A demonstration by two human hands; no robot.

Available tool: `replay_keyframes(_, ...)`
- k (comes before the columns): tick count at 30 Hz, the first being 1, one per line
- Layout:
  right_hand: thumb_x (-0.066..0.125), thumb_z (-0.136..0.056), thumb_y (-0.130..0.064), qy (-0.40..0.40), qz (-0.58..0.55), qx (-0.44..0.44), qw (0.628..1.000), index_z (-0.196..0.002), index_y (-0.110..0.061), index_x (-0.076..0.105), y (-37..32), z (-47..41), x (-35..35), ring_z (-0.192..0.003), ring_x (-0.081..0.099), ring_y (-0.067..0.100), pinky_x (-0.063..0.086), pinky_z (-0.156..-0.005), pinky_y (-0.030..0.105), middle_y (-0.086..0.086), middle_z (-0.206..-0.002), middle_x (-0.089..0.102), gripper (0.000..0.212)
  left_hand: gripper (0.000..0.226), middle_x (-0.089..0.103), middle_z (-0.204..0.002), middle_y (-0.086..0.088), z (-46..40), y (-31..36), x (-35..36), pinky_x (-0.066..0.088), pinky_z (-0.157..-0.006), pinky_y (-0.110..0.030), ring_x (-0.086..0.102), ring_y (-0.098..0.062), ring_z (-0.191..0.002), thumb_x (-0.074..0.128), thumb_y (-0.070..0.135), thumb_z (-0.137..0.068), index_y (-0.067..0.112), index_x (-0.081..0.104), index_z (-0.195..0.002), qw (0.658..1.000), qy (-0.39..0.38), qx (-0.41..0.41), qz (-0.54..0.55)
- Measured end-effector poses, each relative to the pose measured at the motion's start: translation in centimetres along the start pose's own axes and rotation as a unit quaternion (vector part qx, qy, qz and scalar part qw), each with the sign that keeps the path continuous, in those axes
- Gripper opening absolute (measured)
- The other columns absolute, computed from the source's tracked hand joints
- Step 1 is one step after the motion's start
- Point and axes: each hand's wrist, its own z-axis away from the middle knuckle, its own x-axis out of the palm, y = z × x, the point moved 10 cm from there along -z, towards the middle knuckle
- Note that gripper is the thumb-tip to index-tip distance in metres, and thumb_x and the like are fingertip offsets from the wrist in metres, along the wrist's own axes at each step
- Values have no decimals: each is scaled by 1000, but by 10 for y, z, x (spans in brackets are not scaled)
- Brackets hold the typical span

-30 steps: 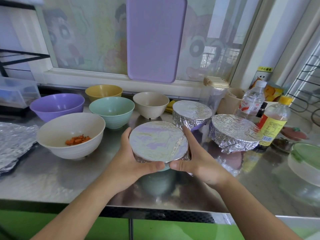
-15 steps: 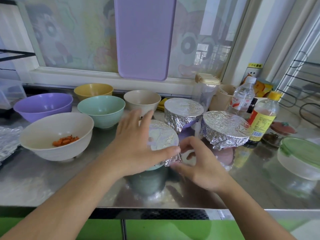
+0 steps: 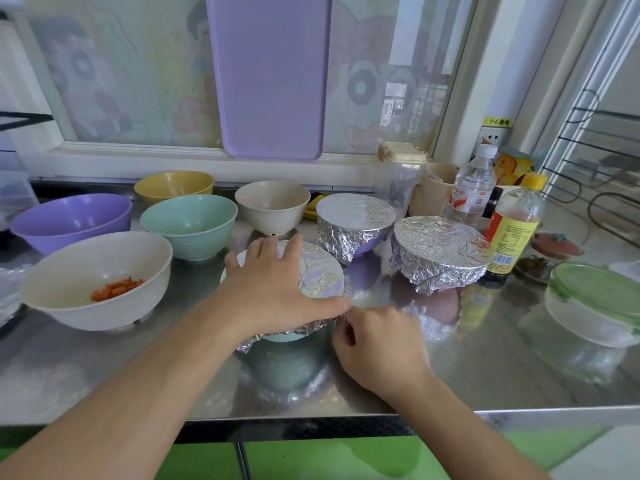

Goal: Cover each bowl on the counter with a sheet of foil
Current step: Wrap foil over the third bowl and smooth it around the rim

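Note:
A teal bowl point(image 3: 285, 337) stands near the counter's front, covered by a foil sheet point(image 3: 320, 275). My left hand point(image 3: 273, 289) lies flat on top of that foil with fingers spread. My right hand point(image 3: 377, 341) pinches the foil's edge at the bowl's right rim. Behind it stand two foil-covered bowls, a purple one point(image 3: 355, 225) and a wider one point(image 3: 440, 252). Uncovered bowls stand to the left: a white bowl with carrot pieces point(image 3: 95, 278), a purple bowl point(image 3: 71, 221), a mint bowl point(image 3: 188, 225), a yellow bowl point(image 3: 173, 185) and a beige bowl point(image 3: 272, 206).
A steel counter point(image 3: 485, 368) carries a yellow-capped bottle point(image 3: 514, 226), a water bottle point(image 3: 471, 188) and a green-lidded container point(image 3: 595, 303) on the right. Loose foil point(image 3: 8, 292) lies at the far left edge. A purple cutting board point(image 3: 270, 74) leans on the window.
Both hands clasped the foil-covered bowl's sides a second ago. My left hand has moved onto the top of the foil, and my right hand has dropped to the foil's right edge.

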Motion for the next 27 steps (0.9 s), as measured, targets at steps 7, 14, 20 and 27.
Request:
replay_keyframes(7,84,-52,-33,-96,79,-61,990,-52,-18,57,-32,0,15,-32,51,23,16,-48,25,0,-44,51,31,136,21,-166,-3,1,3,-2,18,-121,-61,9,-22,-157,34,105,-54,31,4,-164,1000,-1,4,-19)
replay_keyframes(14,47,-89,-29,-104,-108,42,988,-84,-20,48,14,-11,-7,-98,62,36,38,-71,39,9,-99,65,11,132,21,-166,-2,2,4,-2,19,-120,-57,11,-21,-156,39,104,-58,30,7,-163,1000,1,7,-24)
replay_keyframes(20,49,-111,-39,-112,-528,141,830,-157,-32,47,15,-39,18,-142,43,-5,29,-122,25,-19,-156,48,47,133,22,-167,1,4,7,-6,19,-122,-57,13,-19,-157,40,102,-55,31,9,-163,1000,7,11,-20)
replay_keyframes(27,39,-114,-36,-166,-728,206,632,-152,-16,52,-10,-28,58,-140,57,18,37,-121,40,6,-149,62,45,127,31,-158,5,6,9,-11,25,-118,-55,22,-18,-152,42,100,-55,31,17,-158,999,25,31,-13)
